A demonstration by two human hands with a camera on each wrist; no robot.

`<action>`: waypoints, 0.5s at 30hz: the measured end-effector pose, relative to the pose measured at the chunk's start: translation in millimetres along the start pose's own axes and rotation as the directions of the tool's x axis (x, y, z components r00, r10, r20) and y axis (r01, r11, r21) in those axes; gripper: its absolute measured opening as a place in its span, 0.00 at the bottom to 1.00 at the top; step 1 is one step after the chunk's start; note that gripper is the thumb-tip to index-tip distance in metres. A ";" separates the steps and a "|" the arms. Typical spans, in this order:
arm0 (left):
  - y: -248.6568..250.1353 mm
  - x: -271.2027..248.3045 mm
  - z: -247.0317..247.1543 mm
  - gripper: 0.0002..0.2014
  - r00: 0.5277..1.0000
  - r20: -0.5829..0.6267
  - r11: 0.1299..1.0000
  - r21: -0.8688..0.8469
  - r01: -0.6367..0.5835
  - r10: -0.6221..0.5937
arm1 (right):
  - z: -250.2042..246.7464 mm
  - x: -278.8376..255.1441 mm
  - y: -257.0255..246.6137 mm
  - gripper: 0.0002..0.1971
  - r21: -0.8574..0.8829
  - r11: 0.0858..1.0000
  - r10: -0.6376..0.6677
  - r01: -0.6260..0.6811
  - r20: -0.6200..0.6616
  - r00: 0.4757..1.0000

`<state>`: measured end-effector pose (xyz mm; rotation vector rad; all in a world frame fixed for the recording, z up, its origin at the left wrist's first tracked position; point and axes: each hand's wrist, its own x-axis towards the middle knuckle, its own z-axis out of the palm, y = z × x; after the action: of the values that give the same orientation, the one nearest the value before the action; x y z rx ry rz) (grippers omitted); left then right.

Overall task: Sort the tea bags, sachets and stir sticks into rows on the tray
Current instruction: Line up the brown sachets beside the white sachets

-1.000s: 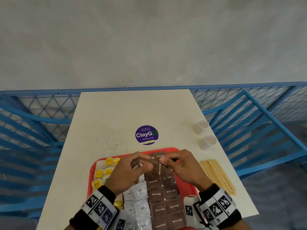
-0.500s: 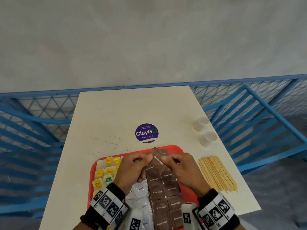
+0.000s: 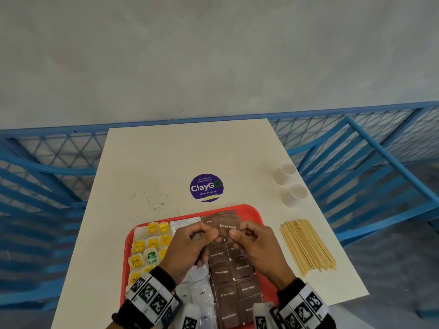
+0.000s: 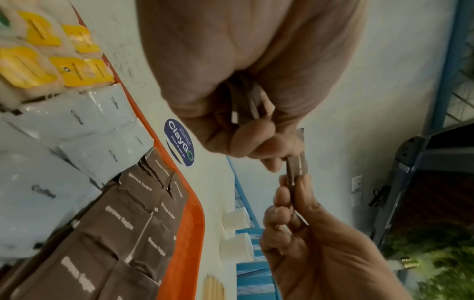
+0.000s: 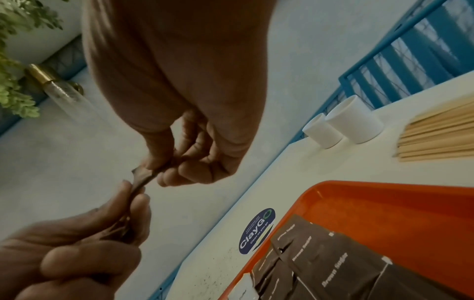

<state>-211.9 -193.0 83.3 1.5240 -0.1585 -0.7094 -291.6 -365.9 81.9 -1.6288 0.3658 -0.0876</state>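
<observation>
Pinching one "Brown Sugar" sachet [image 3: 226,227] between thumbs and curled fingers, the left hand [image 3: 190,245] and right hand [image 3: 257,248] hold it above the red tray [image 3: 257,213], over matching rows; a "ClayGo" sticker [image 3: 206,187] marks the worktop [image 3: 166,157].

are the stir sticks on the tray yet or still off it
Off it. The stir sticks lie in a loose bundle on the table, to the right of the red tray, apart from its rim, and neither hand touches them.
</observation>
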 end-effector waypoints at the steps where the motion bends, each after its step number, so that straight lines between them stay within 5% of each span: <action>1: 0.4 1.2 -0.4 0.14 1.000 -0.013 1.000 0.005 -0.011 0.011 | -0.3 0.8 -1.1 0.06 0.019 1.000 0.016 -0.016 -0.002 1.000; 11: 11.4 16.2 -5.6 0.17 1.000 -0.002 0.989 -0.150 -0.017 0.017 | 0.1 7.7 -14.0 0.05 0.027 0.999 -0.046 0.047 -0.051 0.998; 15: 10.1 15.8 -2.1 0.12 0.998 0.018 0.997 -0.054 -0.051 0.052 | -3.5 7.7 -17.7 0.08 0.072 0.996 -0.045 0.051 -0.094 0.995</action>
<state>-195.1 -200.4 87.4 1.4573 -0.1910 -0.6819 -282.1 -370.6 98.4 -1.5640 0.3896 -0.2109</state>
